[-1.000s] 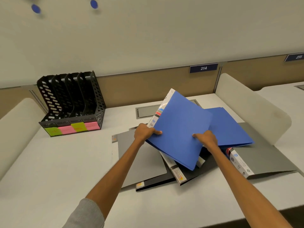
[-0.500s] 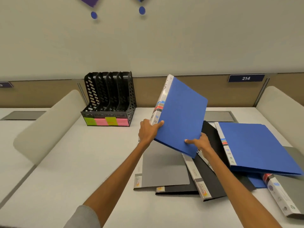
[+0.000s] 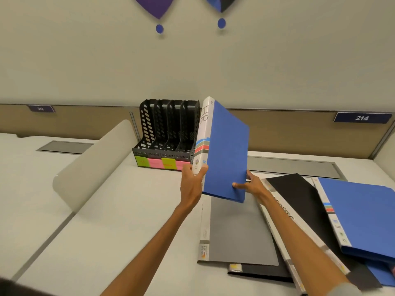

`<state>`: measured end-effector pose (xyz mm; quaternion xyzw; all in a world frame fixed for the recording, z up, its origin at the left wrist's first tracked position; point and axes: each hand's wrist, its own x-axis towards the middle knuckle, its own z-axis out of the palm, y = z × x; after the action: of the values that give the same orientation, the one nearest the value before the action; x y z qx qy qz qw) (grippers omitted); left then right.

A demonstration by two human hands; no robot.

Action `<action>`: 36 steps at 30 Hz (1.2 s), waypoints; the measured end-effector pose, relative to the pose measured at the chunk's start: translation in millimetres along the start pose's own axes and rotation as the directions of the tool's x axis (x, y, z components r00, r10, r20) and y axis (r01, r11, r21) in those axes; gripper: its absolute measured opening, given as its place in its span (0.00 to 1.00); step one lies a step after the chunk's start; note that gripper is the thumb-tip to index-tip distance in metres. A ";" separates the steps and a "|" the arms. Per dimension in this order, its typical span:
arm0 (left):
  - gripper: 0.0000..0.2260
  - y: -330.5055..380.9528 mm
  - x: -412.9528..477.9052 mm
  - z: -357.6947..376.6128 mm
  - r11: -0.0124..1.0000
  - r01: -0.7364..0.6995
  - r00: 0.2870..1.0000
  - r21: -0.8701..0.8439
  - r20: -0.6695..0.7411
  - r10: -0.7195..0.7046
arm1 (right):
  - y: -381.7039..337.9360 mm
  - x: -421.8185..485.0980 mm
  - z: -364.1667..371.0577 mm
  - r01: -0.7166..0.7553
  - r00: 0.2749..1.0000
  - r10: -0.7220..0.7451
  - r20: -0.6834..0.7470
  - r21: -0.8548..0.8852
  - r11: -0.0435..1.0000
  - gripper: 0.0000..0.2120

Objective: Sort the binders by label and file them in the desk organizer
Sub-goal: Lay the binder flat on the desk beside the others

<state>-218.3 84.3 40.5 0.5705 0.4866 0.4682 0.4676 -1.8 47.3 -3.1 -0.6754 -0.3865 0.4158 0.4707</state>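
On the white table [image 3: 106, 221], loose binders [image 3: 299, 210] lay piled toward 4 o'clock. The blue "HR" binder [image 3: 226, 150] stood nearly upright in the air, long axis 12 to 6, spine facing 9, just at 3 o'clock of the black desk organizer [image 3: 166, 133]. The left hand [image 3: 191, 182] gripped its lower spine; the right hand [image 3: 252, 185] pinched the lower cover.

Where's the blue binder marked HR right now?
Head view, centre: the HR binder is held upright, left hand on its spine, right hand at its lower edge, in front of the right end of the black organizer.
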 end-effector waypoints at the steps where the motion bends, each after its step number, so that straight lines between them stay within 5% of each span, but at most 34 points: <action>1: 0.16 1.9 0.1 -6.9 1.000 -0.023 1.000 -0.014 -0.013 0.023 | -4.3 3.8 11.3 -0.003 1.000 0.003 0.022 0.006 1.000 0.39; 13: 0.17 -4.1 11.2 -72.9 0.987 -0.151 0.984 0.060 -0.085 0.156 | -27.2 20.6 112.9 -0.055 0.987 0.043 0.155 0.072 0.996 0.34; 23: 0.16 -50.0 69.6 -196.2 0.992 -0.013 0.993 0.124 -0.112 0.027 | -24.6 31.3 178.9 -0.031 0.999 0.032 0.010 -0.059 0.998 0.37; 27: 0.14 -79.5 88.7 -256.8 0.973 0.009 0.994 0.233 -0.105 0.016 | -21.1 35.9 222.4 -0.046 0.998 0.050 0.039 -0.114 0.992 0.24; 36: 0.27 -141.4 106.0 -362.7 0.925 0.147 0.979 0.351 -0.187 -0.084 | -2.9 42.1 322.1 -0.048 0.993 0.071 0.094 -0.232 0.972 0.39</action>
<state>-584.3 230.4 -45.9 0.5756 0.6351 0.3884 0.3384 -285.4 187.8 -76.7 -0.7144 -0.4349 0.4163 0.3566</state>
